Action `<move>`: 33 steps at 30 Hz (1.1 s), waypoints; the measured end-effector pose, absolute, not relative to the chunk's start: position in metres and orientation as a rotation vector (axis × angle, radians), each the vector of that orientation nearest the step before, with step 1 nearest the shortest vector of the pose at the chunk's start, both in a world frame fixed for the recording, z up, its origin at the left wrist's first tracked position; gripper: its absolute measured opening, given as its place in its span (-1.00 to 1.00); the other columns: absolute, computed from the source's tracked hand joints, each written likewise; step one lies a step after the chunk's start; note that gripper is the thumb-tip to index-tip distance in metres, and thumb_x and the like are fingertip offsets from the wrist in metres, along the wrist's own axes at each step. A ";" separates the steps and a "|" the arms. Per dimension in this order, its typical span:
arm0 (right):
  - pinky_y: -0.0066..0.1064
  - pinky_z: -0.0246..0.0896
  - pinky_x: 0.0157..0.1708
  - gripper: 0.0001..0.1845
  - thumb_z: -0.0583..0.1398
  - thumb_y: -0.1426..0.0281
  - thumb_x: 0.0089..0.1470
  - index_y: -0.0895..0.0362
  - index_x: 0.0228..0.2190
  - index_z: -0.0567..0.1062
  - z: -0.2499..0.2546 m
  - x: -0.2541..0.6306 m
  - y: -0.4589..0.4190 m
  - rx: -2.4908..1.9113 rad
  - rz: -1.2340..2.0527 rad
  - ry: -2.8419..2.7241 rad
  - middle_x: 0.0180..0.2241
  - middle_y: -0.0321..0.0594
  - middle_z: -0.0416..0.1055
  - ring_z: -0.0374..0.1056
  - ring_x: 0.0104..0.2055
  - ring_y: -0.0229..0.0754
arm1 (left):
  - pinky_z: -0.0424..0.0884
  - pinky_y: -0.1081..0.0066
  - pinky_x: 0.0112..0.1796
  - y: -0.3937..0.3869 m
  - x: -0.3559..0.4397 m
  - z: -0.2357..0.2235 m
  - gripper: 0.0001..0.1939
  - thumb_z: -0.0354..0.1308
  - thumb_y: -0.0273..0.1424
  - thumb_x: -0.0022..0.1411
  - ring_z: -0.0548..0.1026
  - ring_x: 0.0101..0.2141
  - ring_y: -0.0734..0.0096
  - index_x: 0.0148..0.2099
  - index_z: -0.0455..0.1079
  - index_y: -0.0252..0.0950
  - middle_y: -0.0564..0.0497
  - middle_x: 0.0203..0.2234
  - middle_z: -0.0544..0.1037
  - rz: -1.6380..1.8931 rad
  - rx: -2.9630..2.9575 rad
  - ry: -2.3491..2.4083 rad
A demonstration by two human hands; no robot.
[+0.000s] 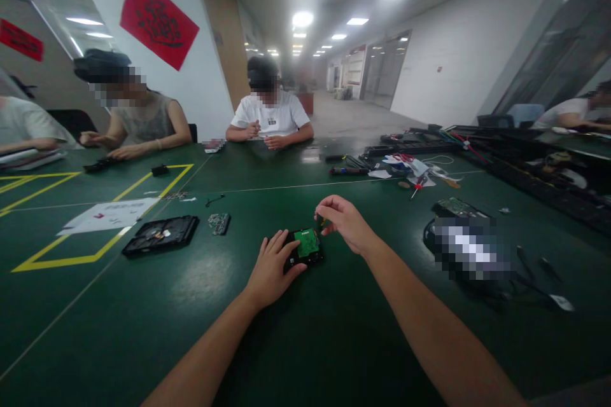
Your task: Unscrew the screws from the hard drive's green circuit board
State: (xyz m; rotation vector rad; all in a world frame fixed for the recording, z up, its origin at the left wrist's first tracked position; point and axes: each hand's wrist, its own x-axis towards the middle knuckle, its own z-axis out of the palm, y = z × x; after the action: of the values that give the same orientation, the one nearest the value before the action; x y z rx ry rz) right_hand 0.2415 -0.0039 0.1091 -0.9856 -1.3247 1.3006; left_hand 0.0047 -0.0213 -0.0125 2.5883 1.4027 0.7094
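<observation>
A hard drive (307, 243) with a green circuit board facing up lies on the dark green table in front of me. My left hand (275, 267) grips it from the left, thumb along the near edge and fingers over the far side. Just off the drive's right end, my right hand (344, 222) is pinched, with fingertips close to the board's far right corner. Something small, dark and partly yellow shows between those fingers; its kind is too small to tell. Left of the drive lie a small circuit board piece (219, 224) and a black open casing (161, 235).
Paper (109, 215) lies within yellow tape lines at left. A red-handled screwdriver (418, 186), wires and scraps sit far right. Nearer are a circuit board (461, 208) and a partly blurred black item (463, 251). Black chassis parts (534, 181) line the right side. People sit across the table.
</observation>
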 end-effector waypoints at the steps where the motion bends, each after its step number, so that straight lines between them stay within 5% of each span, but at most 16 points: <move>1: -0.42 0.36 -0.47 -0.71 0.36 0.17 0.09 0.08 -0.28 0.48 0.109 0.242 -0.004 -0.995 1.286 -1.333 -0.29 -0.26 0.45 0.38 -0.28 -0.20 | -0.03 -0.31 0.33 -0.021 0.004 -0.013 -0.43 0.19 -0.06 0.40 0.07 0.43 -0.12 0.36 0.28 -0.07 -0.14 0.45 0.12 0.710 2.592 1.401; 13: -0.43 0.28 -0.47 -0.58 0.39 0.04 0.06 0.10 -0.34 0.44 0.112 0.246 -0.005 -1.130 1.119 -1.414 -0.36 -0.28 0.44 0.35 -0.35 -0.24 | -0.03 -0.32 0.33 -0.021 0.004 -0.012 -0.41 0.20 -0.07 0.38 0.06 0.43 -0.13 0.37 0.28 -0.07 -0.15 0.45 0.12 0.699 2.581 1.392; 25: -0.42 0.37 -0.42 -0.72 0.33 0.17 0.17 0.06 -0.15 0.57 0.118 0.247 -0.010 -0.905 1.333 -1.500 -0.09 -0.12 0.57 0.46 -0.10 -0.11 | -0.04 -0.30 0.34 -0.023 0.005 -0.009 -0.42 0.20 -0.07 0.39 0.06 0.43 -0.10 0.37 0.28 -0.06 -0.14 0.45 0.13 0.718 2.571 1.388; 33: -0.39 0.44 -0.30 -0.64 0.23 0.20 0.28 0.07 0.02 0.60 0.128 0.258 -0.012 -0.812 1.434 -1.722 0.01 -0.08 0.55 0.44 0.02 -0.07 | -0.05 -0.32 0.33 -0.021 0.005 -0.014 -0.42 0.20 -0.06 0.39 0.06 0.43 -0.12 0.37 0.28 -0.07 -0.14 0.44 0.13 0.723 2.572 1.398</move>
State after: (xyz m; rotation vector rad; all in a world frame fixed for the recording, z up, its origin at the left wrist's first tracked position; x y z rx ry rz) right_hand 0.2580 -0.0124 0.1277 -0.8118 -1.7216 1.4339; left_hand 0.0052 -0.0214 -0.0137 2.5718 1.3984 0.7228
